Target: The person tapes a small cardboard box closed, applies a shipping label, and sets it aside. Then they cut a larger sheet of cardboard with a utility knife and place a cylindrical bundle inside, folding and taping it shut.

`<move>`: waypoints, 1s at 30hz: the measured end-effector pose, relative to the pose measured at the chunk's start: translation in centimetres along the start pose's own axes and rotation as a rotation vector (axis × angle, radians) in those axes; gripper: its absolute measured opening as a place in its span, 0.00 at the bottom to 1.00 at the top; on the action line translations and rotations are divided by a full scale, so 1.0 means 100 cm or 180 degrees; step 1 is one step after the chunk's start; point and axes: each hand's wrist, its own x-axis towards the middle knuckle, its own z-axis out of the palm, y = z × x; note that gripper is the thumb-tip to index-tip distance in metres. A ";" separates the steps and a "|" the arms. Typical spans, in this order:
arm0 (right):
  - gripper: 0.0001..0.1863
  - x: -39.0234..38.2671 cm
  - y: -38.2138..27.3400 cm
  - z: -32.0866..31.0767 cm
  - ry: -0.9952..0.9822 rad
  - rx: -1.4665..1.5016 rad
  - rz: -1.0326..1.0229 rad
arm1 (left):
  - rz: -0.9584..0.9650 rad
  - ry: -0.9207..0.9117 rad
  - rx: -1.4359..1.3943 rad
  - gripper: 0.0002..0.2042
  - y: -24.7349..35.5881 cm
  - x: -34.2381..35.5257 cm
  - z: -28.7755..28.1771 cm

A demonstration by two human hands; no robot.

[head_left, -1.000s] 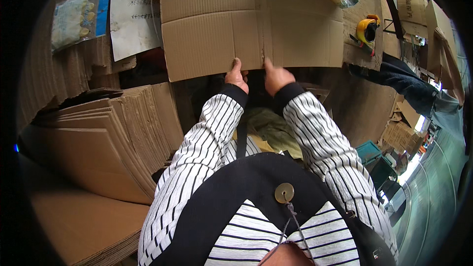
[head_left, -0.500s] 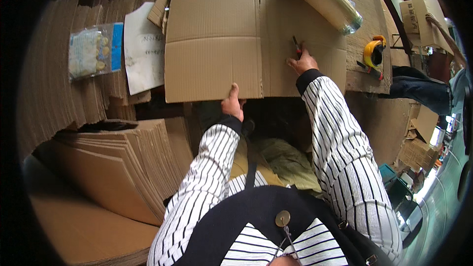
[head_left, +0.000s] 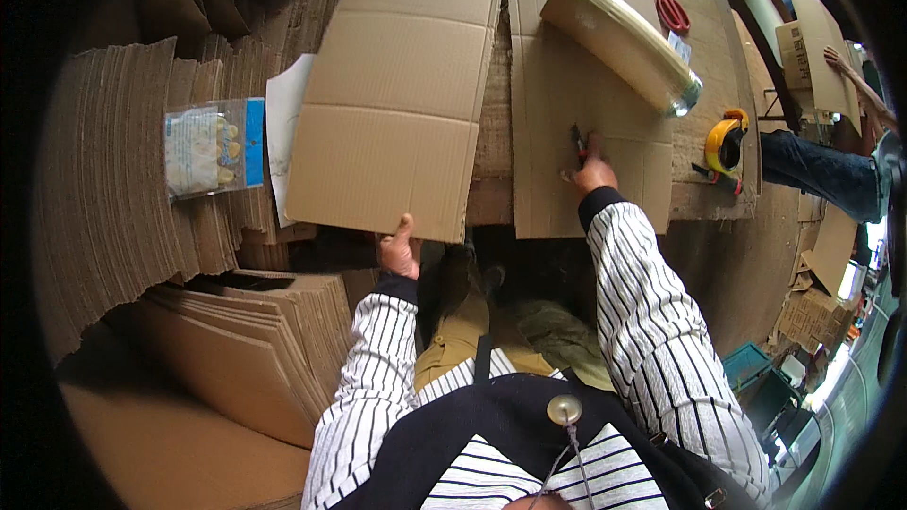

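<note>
My left hand [head_left: 400, 250] grips the near edge of a creased cardboard sheet [head_left: 387, 123], thumb on top and fingers hidden underneath. This sheet lies tilted and reaches past the table's near edge. In my right hand [head_left: 592, 168] is a utility knife [head_left: 579, 140] with a dark, narrow tip pointing away from me. That hand rests on a second, narrower cardboard piece [head_left: 553, 194]. A strip of bare wooden table [head_left: 489, 161] shows between the two pieces. Across the right piece lies a long yellowish roll [head_left: 619, 38] in clear plastic.
Red-handled scissors [head_left: 671, 11], a yellow tape dispenser [head_left: 726, 144] and a red-and-black tool [head_left: 723, 179] lie on the right. At left, a clear packet [head_left: 213, 146] rests on stacked cardboard [head_left: 104, 179]; folded sheets [head_left: 246, 331] stand below. Another person's hand [head_left: 833, 59] touches a box [head_left: 803, 61].
My left hand has pulled the left sheet leftward and toward me, opening a gap where the two pieces lay side by side. The right hand still holds the knife over the right piece.
</note>
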 end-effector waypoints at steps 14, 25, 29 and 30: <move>0.59 0.005 0.002 0.009 -0.0129 -0.0131 0.0292 | 0.3036 0.0746 0.1864 0.19 0.220 0.002 0.065; 0.59 -0.002 -0.016 0.001 -0.0381 -0.0097 0.0584 | 0.2473 0.1517 0.2268 0.27 0.417 0.046 0.027; 0.65 -0.005 -0.010 0.006 -0.0448 -0.0052 0.0601 | 0.2537 0.1670 0.1436 0.32 0.384 0.057 0.061; 0.64 -0.009 -0.016 0.003 -0.0332 -0.0134 0.0486 | 0.2421 0.1625 0.1225 0.31 0.361 0.056 0.069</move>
